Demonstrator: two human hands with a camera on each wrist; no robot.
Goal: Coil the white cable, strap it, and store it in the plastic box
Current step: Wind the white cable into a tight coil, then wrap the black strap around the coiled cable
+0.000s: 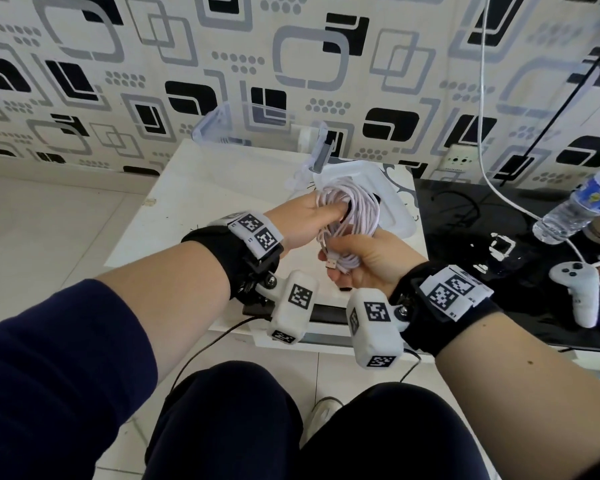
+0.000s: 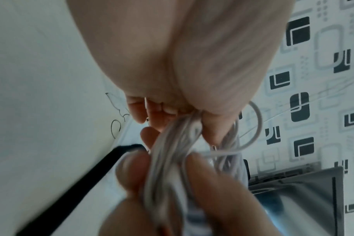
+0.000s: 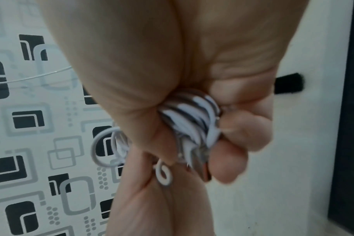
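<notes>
The white cable (image 1: 357, 211) is wound into a coil and held above the white table (image 1: 194, 188) by both hands. My left hand (image 1: 326, 209) grips the coil's upper end, thumb through the loops; in the left wrist view the left hand (image 2: 172, 115) pinches the blurred cable (image 2: 172, 159). My right hand (image 1: 343, 268) clasps the lower end, with the USB plug (image 1: 331, 263) sticking out. In the right wrist view the right hand (image 3: 222, 135) curls round the cable (image 3: 192, 118) and plug (image 3: 202, 169). The clear plastic box (image 1: 219, 128) stands at the back, with its white lid (image 1: 395, 216) beside it.
A short black strip (image 3: 289, 85) lies on the table near my right hand. To the right, a black glossy surface (image 1: 482, 244) holds a water bottle (image 1: 575, 209) and a white controller (image 1: 579, 292). Another white cable (image 1: 485, 98) hangs down the patterned wall.
</notes>
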